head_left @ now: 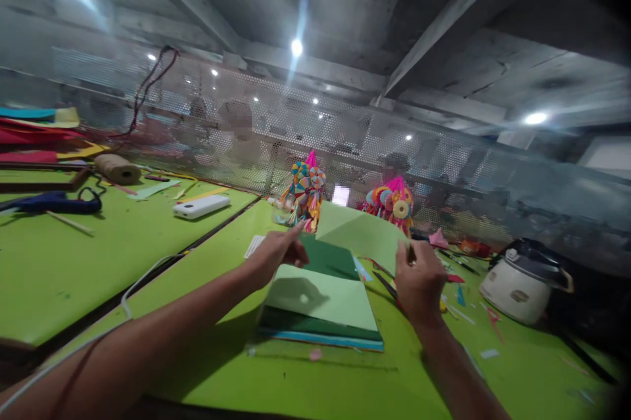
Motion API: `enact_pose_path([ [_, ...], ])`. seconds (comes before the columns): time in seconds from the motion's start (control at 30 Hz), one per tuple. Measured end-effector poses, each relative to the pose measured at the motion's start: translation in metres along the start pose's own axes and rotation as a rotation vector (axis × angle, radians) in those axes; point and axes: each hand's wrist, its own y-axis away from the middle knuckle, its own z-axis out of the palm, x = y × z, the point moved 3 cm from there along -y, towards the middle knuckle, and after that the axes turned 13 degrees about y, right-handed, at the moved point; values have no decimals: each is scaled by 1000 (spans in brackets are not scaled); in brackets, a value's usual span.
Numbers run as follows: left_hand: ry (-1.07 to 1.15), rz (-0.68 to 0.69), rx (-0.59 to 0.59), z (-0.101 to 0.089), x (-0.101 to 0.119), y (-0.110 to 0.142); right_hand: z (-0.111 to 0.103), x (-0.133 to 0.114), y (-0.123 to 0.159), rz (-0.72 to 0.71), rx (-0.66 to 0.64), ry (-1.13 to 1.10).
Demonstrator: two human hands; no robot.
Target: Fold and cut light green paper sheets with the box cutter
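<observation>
A light green paper sheet (359, 231) is lifted off a stack of coloured paper (323, 325) on the green table. My left hand (279, 250) pinches the sheet's left edge, fingers closed. My right hand (419, 279) grips its right edge, fingers curled. The lower half of the sheet (325, 298) lies flat on the stack, over dark green and blue sheets.
Two colourful paper ornaments (306, 191) (392, 202) stand behind the stack. A white rice cooker (522, 282) sits at the right, paper scraps and scissors (387, 283) beside my right hand. A white phone-like box (201, 206), twine roll (117, 169) and cable lie on the left table. Mesh fence behind.
</observation>
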Motion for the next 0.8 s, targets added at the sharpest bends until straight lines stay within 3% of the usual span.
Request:
enact_pose_path([
  [0.1, 142, -179, -279, 20, -11, 12, -1, -41, 16, -250, -164, -243],
  [0.23, 321, -251, -429, 28, -12, 19, -5, -90, 41, -476, -271, -393],
  [0.3, 369, -247, -359, 25, -10, 17, -7, -101, 48, -542, -274, -400],
  [0.43, 371, -262, 22, 15, -12, 11, -10, -108, 52, -629, -264, -434],
  [0.5, 351, -247, 152, 12, -14, 10, -11, -110, 54, -662, -264, -461],
  [0.63, 325, -212, 161, 12, -16, 10, -12, -113, 55, -672, -277, -489],
  [0.8, 307, -158, 144, 7, -12, 5, -11, -103, 48, -503, -314, -479],
])
